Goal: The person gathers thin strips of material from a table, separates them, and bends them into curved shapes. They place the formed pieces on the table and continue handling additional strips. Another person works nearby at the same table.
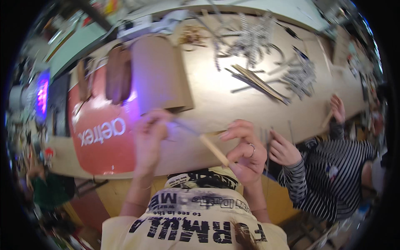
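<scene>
My left hand (152,131), blurred by motion, pinches the thin grey end of a narrow strip near the front of the table. The strip's wider tan part (213,149) slants down to the right. At its lower end, the thumb and fingers of my right hand (246,152) close on it; a ring is on one finger. What exactly the strip is, I cannot make out. Both hands are above the paper-covered table (204,100), just in front of my body. Beyond my left hand stands a brown folded sheet of card or paper (160,75).
Left lies a red sheet (100,143) with dark brown bundles (118,73) on it. Silvery strips (250,37) form a tangled heap at the back, with tan and dark strips (260,83) nearer. At right, a person in a striped sleeve (296,187) works close to my right hand.
</scene>
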Available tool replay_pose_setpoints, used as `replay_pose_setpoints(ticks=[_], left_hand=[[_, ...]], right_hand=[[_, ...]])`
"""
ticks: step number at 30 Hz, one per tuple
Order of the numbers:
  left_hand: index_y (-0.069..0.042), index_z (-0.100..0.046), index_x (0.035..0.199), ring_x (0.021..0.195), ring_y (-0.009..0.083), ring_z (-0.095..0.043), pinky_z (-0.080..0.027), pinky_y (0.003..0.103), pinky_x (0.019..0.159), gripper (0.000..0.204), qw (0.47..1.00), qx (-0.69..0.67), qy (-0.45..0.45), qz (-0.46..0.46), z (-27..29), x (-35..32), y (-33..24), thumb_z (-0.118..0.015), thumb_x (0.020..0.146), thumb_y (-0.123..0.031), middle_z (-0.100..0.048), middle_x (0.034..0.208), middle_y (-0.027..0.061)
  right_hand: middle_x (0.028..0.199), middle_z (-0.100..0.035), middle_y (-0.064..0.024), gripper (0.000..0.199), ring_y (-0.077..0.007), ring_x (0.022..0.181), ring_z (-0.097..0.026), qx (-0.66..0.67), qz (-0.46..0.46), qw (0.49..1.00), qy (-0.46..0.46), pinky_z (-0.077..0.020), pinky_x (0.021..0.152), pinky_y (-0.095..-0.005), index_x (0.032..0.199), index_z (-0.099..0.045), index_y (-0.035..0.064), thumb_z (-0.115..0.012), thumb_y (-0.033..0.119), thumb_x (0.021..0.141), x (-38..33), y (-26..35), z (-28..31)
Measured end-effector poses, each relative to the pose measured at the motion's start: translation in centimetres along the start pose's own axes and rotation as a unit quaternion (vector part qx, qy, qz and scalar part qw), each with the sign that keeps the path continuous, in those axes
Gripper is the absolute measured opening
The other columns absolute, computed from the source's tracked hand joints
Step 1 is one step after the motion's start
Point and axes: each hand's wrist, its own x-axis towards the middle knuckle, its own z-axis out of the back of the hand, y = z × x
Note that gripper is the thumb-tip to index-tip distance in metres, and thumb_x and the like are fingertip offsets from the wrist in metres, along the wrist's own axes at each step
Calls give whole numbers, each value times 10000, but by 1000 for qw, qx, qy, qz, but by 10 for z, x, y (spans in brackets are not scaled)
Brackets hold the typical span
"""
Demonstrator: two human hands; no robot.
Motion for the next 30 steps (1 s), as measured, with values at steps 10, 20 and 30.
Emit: replay_pose_setpoints(ticks=[10, 20, 30], left_hand=[[-12, -557, 1221, 859, 140, -553, -420, 254, 662, 278, 961, -208, -116, -142, 151, 11, -32, -480, 1014, -180, -593, 1209, 78], [-21, -479, 1328, 1103, 257, -439, -408, 353, 806, 447, 937, -304, 46, -165, 42, -8, -39, -512, 944, -249, -446, 1394, 163], [-164, -439, 789, 934, 187, -426, -370, 288, 709, 247, 871, -383, 308, -19, -13, 10, -22, -546, 923, -342, -435, 1252, 132]], right_hand=[[738, -593, -61, 125, -220, 669, -600, 736, -8, 676, 38, -494, 792, -405, 770, -559, 98, -523, 200, 832, -20, 1, 54], [1148, -660, -152, 224, -326, 1114, -584, -539, -11, 837, 96, -422, 982, -465, 892, -715, 55, -662, 272, 878, -8, -72, -46], [1073, -653, -118, 220, -245, 1035, -611, 31, -212, 976, -42, -461, 920, -338, 1005, -656, 23, -736, 131, 831, 7, -16, -28]])
